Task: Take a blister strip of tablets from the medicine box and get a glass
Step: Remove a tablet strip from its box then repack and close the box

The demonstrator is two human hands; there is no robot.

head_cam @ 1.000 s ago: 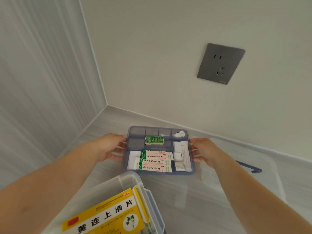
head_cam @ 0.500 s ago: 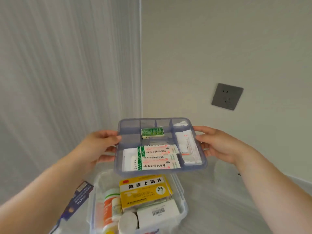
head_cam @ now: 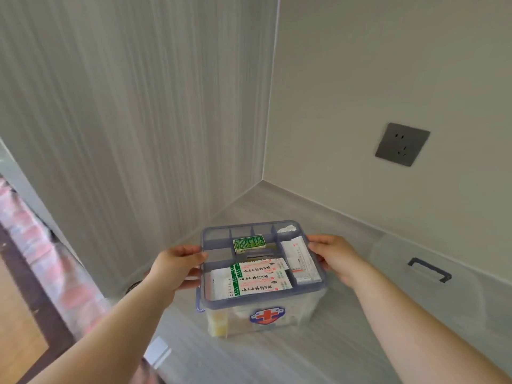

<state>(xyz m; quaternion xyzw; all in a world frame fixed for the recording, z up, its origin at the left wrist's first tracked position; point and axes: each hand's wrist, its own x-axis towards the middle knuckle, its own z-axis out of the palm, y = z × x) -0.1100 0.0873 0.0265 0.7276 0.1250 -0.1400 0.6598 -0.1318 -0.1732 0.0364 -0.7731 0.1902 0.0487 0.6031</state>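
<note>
From the head camera, I saw the medicine box, clear plastic with a red cross badge on its front wall, standing on the grey table near the corner of the walls. The blue-grey divided tray sat on top of the box. My left hand was closed on the tray's left rim, thumb over the edge and fingers beneath; my right hand gripped the right rim the same way. In the tray lay white plaster packets with green ends, a small green carton behind them, and white sachets on the right. I could make out no blister strip. The clear lid with a dark blue handle lay on the table, right of the box. A grey wall socket was above it.
</note>
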